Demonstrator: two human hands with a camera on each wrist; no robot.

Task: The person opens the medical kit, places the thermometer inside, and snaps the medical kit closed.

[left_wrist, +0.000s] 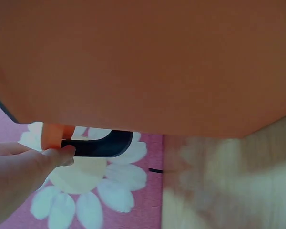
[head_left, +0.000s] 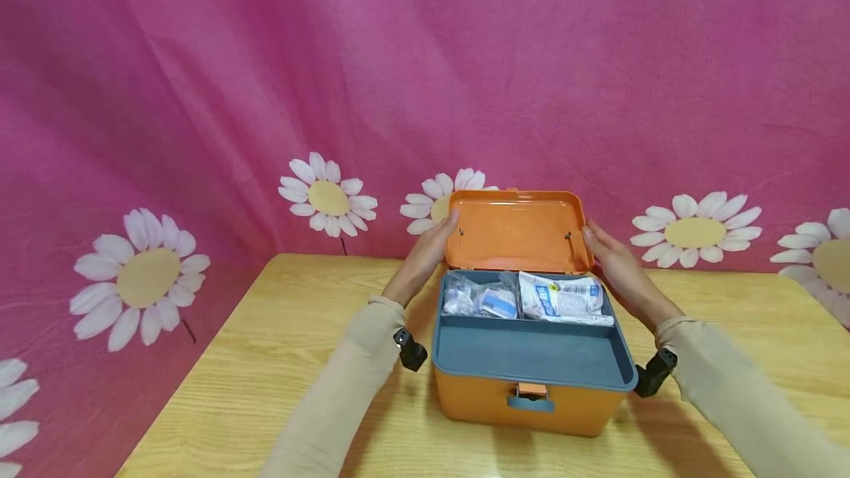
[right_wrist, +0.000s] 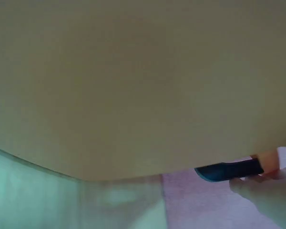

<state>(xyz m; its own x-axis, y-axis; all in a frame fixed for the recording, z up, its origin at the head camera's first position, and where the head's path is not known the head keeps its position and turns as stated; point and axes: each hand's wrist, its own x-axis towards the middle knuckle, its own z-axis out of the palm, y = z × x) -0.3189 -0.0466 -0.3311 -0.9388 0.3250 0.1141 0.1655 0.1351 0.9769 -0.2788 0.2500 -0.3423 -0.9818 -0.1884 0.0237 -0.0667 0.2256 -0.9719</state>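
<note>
An orange storage box [head_left: 458,397] stands on the table with its lid [head_left: 518,231] raised upright at the back. My left hand [head_left: 425,249] holds the lid's left edge, and my right hand [head_left: 617,268] grips its right edge. In the left wrist view the thumb lies by a dark handle [left_wrist: 97,148] beyond the box wall; the right wrist view also shows the dark handle [right_wrist: 229,171] beside my fingers. A grey-blue tray [head_left: 531,349] fills the box top. Its rear compartments contain a white printed packet [head_left: 564,297] and clear plastic bags [head_left: 458,295].
A grey-blue latch [head_left: 530,403] hangs on the box's front. The light wooden table [head_left: 319,330] reaches back to a pink curtain [head_left: 412,57] printed with white daisies. Each forearm passes along one side of the box.
</note>
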